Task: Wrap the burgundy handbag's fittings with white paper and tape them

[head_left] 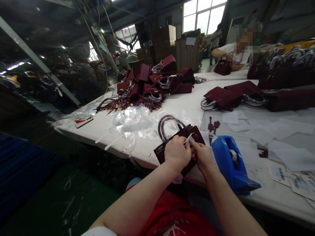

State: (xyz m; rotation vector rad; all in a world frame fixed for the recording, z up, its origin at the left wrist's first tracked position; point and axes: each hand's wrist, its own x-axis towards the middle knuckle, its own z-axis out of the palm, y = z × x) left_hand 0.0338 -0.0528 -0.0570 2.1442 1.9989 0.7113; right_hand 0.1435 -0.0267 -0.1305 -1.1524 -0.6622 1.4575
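A dark burgundy handbag [159,154] lies tilted at the table's front edge, its looped handles [169,123] wrapped in clear plastic. Over the bag, my left hand [177,152] is closed, its thumb and fingertips pinching a thin white strip [189,139]. My right hand [201,154] is closed beside it, fingertips meeting the left ones at the strip's lower end; exactly what they pinch is hidden. Just right of my right hand stands a blue tape dispenser [227,164]. Behind it lie burgundy leather tags [213,126].
A heap of burgundy handbags [152,80] and straps fills the table's far left. Crumpled clear plastic [133,121] lies nearer. More bags [221,96], white paper sheets [283,131] and printed labels [280,173] spread rightward. Across the table, another person [236,54] handles a bag.
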